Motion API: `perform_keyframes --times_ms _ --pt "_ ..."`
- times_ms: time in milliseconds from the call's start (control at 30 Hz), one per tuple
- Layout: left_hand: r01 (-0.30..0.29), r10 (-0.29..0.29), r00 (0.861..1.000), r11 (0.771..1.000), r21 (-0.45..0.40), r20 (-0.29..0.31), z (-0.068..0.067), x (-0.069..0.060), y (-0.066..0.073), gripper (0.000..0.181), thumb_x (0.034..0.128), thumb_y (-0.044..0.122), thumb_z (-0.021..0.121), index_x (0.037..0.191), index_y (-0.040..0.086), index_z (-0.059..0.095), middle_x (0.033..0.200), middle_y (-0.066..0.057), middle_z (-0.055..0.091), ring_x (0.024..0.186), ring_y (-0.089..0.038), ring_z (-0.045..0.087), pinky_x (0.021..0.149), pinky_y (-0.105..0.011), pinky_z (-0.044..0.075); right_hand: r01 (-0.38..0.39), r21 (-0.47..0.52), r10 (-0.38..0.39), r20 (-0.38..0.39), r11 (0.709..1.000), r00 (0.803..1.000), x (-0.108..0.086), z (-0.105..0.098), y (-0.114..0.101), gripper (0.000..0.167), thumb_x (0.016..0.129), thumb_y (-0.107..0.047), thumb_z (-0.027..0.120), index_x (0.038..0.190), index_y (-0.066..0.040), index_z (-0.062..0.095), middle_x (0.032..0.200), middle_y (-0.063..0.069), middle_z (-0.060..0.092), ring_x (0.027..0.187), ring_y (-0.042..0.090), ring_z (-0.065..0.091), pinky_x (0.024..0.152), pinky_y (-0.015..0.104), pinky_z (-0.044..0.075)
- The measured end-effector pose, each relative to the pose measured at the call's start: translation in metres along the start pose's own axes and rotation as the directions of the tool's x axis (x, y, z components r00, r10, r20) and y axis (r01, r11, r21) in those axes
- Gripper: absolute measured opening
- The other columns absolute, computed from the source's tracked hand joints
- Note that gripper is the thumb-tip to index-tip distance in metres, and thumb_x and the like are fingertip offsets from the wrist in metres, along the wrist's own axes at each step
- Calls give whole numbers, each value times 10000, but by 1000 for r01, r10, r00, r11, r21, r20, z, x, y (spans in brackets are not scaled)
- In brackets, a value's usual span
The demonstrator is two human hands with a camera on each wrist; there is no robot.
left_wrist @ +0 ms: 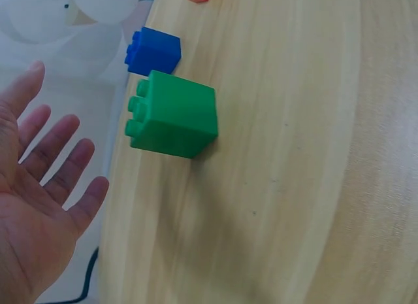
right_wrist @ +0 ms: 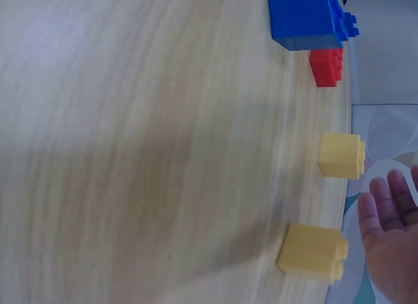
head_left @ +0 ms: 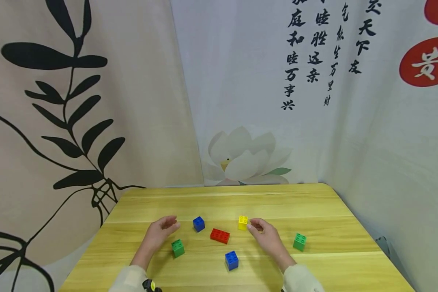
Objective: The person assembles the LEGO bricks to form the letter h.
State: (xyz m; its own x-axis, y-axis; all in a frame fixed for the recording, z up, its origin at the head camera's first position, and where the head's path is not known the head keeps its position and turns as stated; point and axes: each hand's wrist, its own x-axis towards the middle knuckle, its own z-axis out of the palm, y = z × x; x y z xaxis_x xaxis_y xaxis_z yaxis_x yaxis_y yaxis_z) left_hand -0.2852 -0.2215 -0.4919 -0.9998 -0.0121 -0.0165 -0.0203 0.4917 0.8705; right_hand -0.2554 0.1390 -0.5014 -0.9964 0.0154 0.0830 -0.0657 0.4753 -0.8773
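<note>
My left hand (head_left: 162,232) hovers over the left of the table, fingers relaxed and holding nothing. The left wrist view has its palm and spread fingers beside a green brick (left_wrist: 179,118), with a blue brick (left_wrist: 160,51) beyond. My right hand (head_left: 266,236) is just right of a yellow brick (head_left: 243,222), which it seems to overlap slightly in the head view. In the right wrist view the fingers are extended and grip nothing, apart from two bricks that look pale yellow, one farther (right_wrist: 339,155) and one nearer (right_wrist: 310,252).
Between the hands lie a red brick (head_left: 220,236), a blue brick (head_left: 198,224) behind it and another blue brick (head_left: 231,260) in front. A second green brick (head_left: 299,241) stands right of the right hand. Printed curtains (head_left: 149,101) hang behind the wooden table (head_left: 277,198).
</note>
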Motion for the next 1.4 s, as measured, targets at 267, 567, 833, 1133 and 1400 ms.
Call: perform_keyframes --times_ms 267,567,833,1133,1400 --pt "7 -7 1000 1000 7 7 0 -5 -12 632 920 453 684 1384 44 555 1323 -138 602 1247 -360 520 1025 -527 418 35 65 -40 82 997 996 -8 7 1 480 999 -350 603 1303 21 585 1222 132 638 1141 331 585 937 472 499" --pt "27 -27 999 999 -23 27 1 -13 -22 636 900 408 719 1367 9 555 1293 -145 617 1218 -351 540 1014 -524 427 31 91 -51 222 995 974 -15 14 9 531 975 -378 633 1326 14 565 1217 120 629 1120 318 587 929 482 499" --pt "56 -55 998 998 -23 41 3 -17 -28 716 856 481 733 1378 25 553 1276 -112 626 1200 -333 549 992 -532 436 45 138 -84 289 989 954 -20 22 14 450 970 -236 662 1306 48 567 1216 186 626 1085 314 606 920 472 506" --pt "38 -35 997 998 -44 67 5 -22 -32 564 918 288 726 1368 -1 548 1257 -130 628 1159 -325 573 955 -530 464 -8 145 -45 362 989 931 -24 24 16 513 947 -262 693 1342 29 543 1272 192 596 1127 332 582 955 506 482" --pt "35 -31 997 998 -50 68 8 -26 -34 608 888 319 754 1360 -6 552 1243 -117 635 1150 -317 581 965 -529 460 -6 142 -49 376 990 925 -26 24 19 547 891 -271 756 1317 18 571 1263 187 607 1122 342 581 972 527 461"
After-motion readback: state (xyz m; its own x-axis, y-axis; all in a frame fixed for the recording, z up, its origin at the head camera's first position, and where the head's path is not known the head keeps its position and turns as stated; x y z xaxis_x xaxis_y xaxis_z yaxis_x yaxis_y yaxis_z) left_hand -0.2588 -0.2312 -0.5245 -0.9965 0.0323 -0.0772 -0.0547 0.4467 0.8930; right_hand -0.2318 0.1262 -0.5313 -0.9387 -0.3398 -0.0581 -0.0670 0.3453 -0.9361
